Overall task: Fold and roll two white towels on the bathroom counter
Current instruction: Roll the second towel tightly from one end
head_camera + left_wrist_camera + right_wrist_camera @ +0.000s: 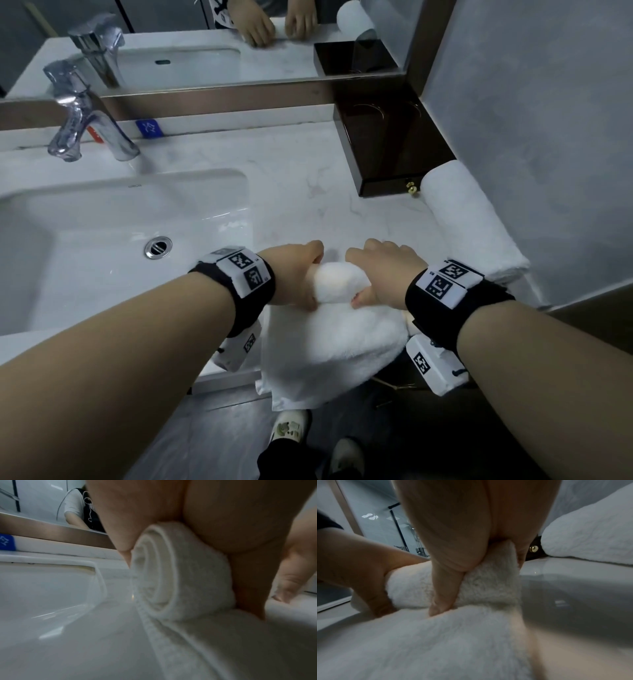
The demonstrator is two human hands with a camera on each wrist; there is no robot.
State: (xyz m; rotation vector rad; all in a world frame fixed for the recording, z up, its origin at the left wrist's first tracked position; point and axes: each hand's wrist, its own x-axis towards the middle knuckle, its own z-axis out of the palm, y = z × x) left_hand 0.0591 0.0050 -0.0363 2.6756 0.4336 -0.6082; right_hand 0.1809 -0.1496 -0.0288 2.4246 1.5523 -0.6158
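A white towel (329, 346) lies on the marble counter (291, 192) near its front edge, partly rolled, with its loose end hanging over the edge. Its rolled part (339, 281) (181, 574) (412, 586) sits between my hands. My left hand (294, 274) (223, 524) grips the roll's left end, thumb at the front. My right hand (380, 274) (464, 550) grips the right end, thumb tucked under the roll. A second white towel (469, 222) (590, 536), fully rolled, lies at the right against the wall.
A white sink (113, 240) with a chrome tap (85, 120) fills the left. A dark wooden box (387, 144) with a brass knob stands at the back right. A mirror (239, 41) runs behind the counter. My feet show on the floor below.
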